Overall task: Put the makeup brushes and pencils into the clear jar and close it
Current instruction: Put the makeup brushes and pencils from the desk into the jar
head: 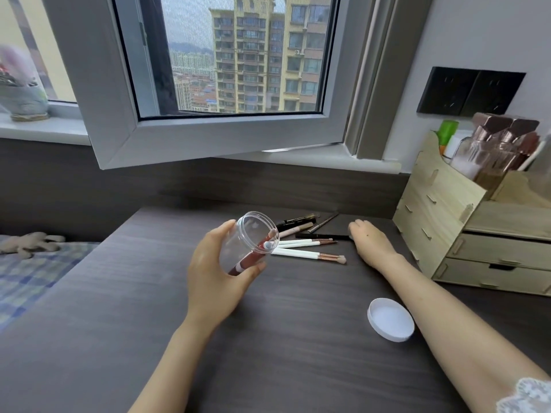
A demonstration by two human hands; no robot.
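Observation:
My left hand [214, 275] grips the clear jar [249, 238] above the dark desk [149, 308] and tilts its open mouth to the right. Inside the jar lie a reddish tube and a pale-tipped stick. Just right of the jar's mouth, white-handled makeup brushes [307, 248] lie on the desk. Behind them are dark and gold pencils [301, 223]. My right hand [369, 238] rests palm down at the right end of a black pencil [322, 236]; its fingertips touch it, and whether they grip it I cannot tell. The white lid [390, 318] lies inside-up near my right forearm.
A wooden drawer organiser [465, 234] with bottles on top stands at the desk's right edge. An open window sash [208, 138] overhangs the back of the desk. A bed with a checked cover [35, 272] lies to the left.

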